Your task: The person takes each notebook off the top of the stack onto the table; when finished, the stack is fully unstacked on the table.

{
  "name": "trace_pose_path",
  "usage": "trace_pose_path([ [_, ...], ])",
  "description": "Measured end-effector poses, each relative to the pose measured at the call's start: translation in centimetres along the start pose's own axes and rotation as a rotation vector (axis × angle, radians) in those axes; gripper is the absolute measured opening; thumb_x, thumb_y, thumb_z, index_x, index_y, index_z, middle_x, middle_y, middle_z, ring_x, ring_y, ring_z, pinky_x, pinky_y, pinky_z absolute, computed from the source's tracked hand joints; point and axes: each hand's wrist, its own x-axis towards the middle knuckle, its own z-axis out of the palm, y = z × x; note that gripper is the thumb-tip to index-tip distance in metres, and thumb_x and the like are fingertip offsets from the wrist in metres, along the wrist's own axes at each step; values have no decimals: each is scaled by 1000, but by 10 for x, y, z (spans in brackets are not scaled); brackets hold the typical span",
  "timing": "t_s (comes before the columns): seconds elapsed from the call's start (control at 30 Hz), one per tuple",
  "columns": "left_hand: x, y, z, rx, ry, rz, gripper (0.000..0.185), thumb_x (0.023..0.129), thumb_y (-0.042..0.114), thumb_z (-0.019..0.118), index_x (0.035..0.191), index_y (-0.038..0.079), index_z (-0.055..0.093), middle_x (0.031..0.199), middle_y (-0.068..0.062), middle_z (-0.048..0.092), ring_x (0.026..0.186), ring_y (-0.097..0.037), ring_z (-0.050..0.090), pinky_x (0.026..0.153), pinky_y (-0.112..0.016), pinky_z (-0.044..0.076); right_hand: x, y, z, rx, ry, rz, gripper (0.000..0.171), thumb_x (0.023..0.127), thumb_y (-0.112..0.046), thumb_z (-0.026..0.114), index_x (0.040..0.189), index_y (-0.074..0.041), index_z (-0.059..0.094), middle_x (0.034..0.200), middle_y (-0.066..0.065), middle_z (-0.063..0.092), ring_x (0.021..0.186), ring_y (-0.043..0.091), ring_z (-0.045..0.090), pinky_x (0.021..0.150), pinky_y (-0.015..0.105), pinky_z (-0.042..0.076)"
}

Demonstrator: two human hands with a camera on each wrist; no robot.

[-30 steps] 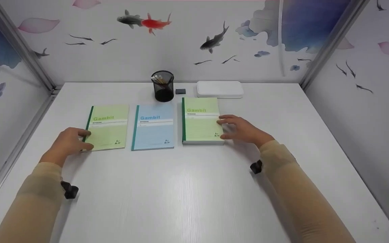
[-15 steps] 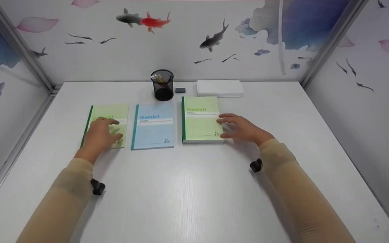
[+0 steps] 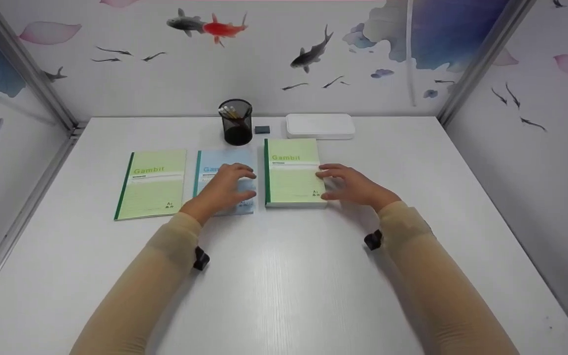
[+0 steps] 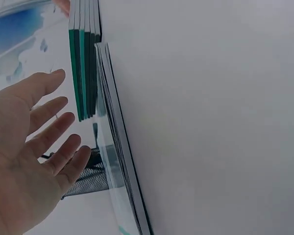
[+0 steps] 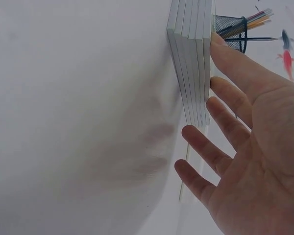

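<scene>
On the white table [image 3: 284, 276] in the head view, left hand [image 3: 225, 190] hovers flat over blue notebook [image 3: 211, 165], fingers spread, holding nothing; right hand [image 3: 355, 187] open, fingertips at right edge of green notebook stack [image 3: 290, 172]. Single green notebook [image 3: 151, 185] lies far left; pen cup [image 3: 235, 122], eraser [image 3: 262, 129], white case [image 3: 320, 126] behind. Left wrist: palm [image 4: 24, 147] open above blue notebook [image 4: 115, 147], contact unclear. Right wrist: straight fingers [image 5: 230, 68] beside stack edges [image 5: 191, 58], nothing gripped.
</scene>
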Motion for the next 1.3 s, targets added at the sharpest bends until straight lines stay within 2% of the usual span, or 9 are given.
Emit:
trace_pose_path([
  [0.2, 14, 9, 12, -7, -32, 21, 50, 96, 37, 75, 139, 15, 65, 158, -1, 47, 148, -28, 35, 124, -46, 33, -1, -3, -1, 6, 0, 0, 64, 92, -29, 80, 150, -17, 55, 166, -1, 37, 159, 28, 22, 128, 54, 19],
  [0.47, 18, 14, 10, 89, -20, -5, 50, 91, 43, 78, 134, 18, 68, 153, 3, 53, 142, -25, 40, 121, -45, 37, 1, -5, -3, 32, 1, 13, 65, 91, -30, 81, 150, -19, 56, 166, -2, 37, 158, 28, 23, 128, 54, 22],
  [0.63, 18, 16, 9, 127, -8, -1, 51, 90, 44, 79, 133, 19, 68, 152, 3, 54, 140, -26, 41, 120, -47, 38, 5, -2, -6, 147, 46, -5, 63, 90, -22, 82, 147, -14, 58, 163, 4, 42, 145, 33, 45, 118, 53, 39],
  [0.77, 18, 18, 8, 119, -16, -13, 51, 90, 43, 79, 134, 19, 68, 153, 3, 53, 142, -26, 40, 120, -47, 37, 10, -1, -4, 288, 122, 89, 57, 92, -19, 80, 145, -16, 59, 154, 6, 50, 127, 31, 61, 104, 46, 53],
  [0.93, 19, 21, 9, 113, -18, -18, 52, 90, 42, 79, 135, 17, 68, 152, 2, 54, 141, -25, 41, 121, -46, 37, 18, -1, 1, 419, 169, 214, 60, 93, -21, 78, 148, -13, 55, 143, 11, 58, 113, 26, 66, 87, 32, 59],
  [1.13, 19, 22, 12, 127, -25, -15, 52, 90, 42, 79, 135, 17, 67, 152, 2, 54, 141, -25, 42, 120, -45, 37, 23, -1, 9, 422, 162, 310, 67, 91, -28, 81, 149, -9, 52, 135, 13, 58, 102, 22, 67, 81, 27, 59],
  [1.3, 17, 20, 12, 130, -32, -27, 53, 91, 42, 79, 136, 18, 67, 153, 3, 54, 142, -25, 41, 121, -46, 37, 24, -5, 13, 412, 168, 329, 68, 89, -29, 82, 147, -9, 53, 135, 13, 58, 100, 22, 66, 82, 29, 59],
])
